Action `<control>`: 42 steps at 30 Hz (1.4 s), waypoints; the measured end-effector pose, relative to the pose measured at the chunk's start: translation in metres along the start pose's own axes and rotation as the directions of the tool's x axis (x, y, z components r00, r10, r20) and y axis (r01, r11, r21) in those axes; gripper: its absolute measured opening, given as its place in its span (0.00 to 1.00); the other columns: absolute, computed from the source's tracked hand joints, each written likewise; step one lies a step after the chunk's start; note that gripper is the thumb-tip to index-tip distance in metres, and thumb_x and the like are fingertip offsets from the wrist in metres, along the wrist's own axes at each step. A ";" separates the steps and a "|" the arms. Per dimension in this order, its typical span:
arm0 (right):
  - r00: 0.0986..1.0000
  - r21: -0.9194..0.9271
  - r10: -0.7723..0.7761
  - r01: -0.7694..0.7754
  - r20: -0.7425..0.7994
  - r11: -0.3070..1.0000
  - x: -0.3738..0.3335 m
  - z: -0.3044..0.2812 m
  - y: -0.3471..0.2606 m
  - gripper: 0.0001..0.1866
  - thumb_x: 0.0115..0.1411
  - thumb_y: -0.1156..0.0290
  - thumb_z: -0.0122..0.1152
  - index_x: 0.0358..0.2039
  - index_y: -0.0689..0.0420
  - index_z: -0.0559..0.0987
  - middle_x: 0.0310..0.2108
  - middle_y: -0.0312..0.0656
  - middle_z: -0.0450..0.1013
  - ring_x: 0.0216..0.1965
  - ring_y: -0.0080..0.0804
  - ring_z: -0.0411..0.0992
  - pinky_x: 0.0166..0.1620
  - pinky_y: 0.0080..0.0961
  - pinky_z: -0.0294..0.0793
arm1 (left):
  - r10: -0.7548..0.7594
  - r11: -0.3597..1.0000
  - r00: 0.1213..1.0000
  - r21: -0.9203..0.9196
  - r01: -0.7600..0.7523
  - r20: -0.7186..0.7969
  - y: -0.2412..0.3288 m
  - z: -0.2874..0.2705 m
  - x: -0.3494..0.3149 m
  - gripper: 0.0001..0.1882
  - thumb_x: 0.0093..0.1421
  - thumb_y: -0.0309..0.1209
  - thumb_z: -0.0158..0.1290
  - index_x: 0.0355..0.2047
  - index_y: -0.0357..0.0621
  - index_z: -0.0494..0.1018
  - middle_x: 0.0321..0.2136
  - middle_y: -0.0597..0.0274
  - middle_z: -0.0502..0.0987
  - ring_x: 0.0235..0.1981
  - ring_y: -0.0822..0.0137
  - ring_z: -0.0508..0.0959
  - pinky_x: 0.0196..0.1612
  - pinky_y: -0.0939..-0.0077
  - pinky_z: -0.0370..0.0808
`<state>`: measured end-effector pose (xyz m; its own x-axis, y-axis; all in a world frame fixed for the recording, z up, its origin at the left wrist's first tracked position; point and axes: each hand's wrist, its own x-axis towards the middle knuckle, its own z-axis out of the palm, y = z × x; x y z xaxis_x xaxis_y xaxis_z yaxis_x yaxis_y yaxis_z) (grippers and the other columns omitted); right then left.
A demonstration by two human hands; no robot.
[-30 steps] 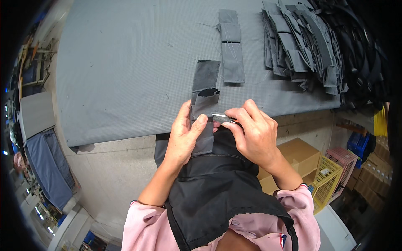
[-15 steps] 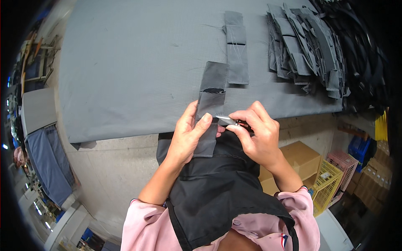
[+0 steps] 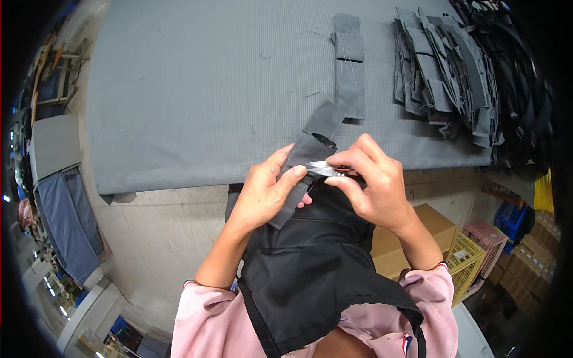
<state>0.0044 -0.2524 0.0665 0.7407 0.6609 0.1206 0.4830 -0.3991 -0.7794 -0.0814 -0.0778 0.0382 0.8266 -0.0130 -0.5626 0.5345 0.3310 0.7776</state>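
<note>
My left hand (image 3: 268, 188) grips a dark grey fabric strip (image 3: 307, 149), thumb on top and fingers beneath. The strip slants up to the right, its far end over the table edge, and a dark slit shows across its upper part. In my right hand (image 3: 373, 182) are small thread snips (image 3: 322, 168), pinched between thumb and fingers. Their metal blades point left and lie over the strip beside my left thumb. Just beyond, another grey fabric strip (image 3: 350, 77) with loose threads lies flat on the table.
A grey cover spreads over the table (image 3: 197, 95). Piled at the far right are several grey strips (image 3: 441, 77), beside a heap of black straps (image 3: 519, 83). Below the table's right side stand a cardboard box (image 3: 418, 232), a yellow crate (image 3: 465, 259) and a pink crate (image 3: 490, 244).
The held strip has turned clockwise, its far end swinging right. The snips' blades have moved from the strip's right edge to over it, closer to my left thumb.
</note>
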 end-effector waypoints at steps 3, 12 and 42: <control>0.996 -0.083 -0.049 0.055 0.075 0.995 0.004 0.005 -0.002 0.11 0.46 0.71 0.65 0.31 0.56 0.75 0.27 0.38 0.65 0.21 0.36 0.70 0.25 0.29 0.69 | 0.034 0.983 0.999 0.182 -0.034 0.003 0.002 0.003 -0.002 0.22 0.62 0.30 0.48 0.56 0.35 0.62 0.28 0.56 0.78 0.21 0.70 0.78 0.25 0.77 0.75; 0.978 -0.232 -0.151 0.182 0.147 0.956 0.006 0.003 0.002 0.12 0.45 0.71 0.65 0.31 0.55 0.75 0.27 0.36 0.65 0.21 0.34 0.69 0.25 0.28 0.67 | 0.010 0.917 0.999 0.399 -0.021 0.030 0.014 0.007 -0.004 0.21 0.61 0.29 0.49 0.54 0.35 0.64 0.24 0.54 0.78 0.20 0.69 0.79 0.25 0.75 0.74; 0.970 -0.217 -0.190 0.219 0.150 0.951 -0.001 -0.006 0.008 0.13 0.39 0.72 0.69 0.28 0.54 0.79 0.22 0.34 0.68 0.20 0.30 0.67 0.24 0.25 0.66 | -0.111 0.936 0.981 0.350 0.049 0.159 0.012 -0.001 -0.003 0.24 0.61 0.31 0.51 0.54 0.30 0.62 0.23 0.55 0.77 0.20 0.71 0.78 0.24 0.78 0.74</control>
<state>0.0101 -0.2600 0.0637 0.5572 0.8123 0.1725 0.7231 -0.3725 -0.5817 -0.0774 -0.0729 0.0494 0.7795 -0.1997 -0.5937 0.6024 -0.0209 0.7979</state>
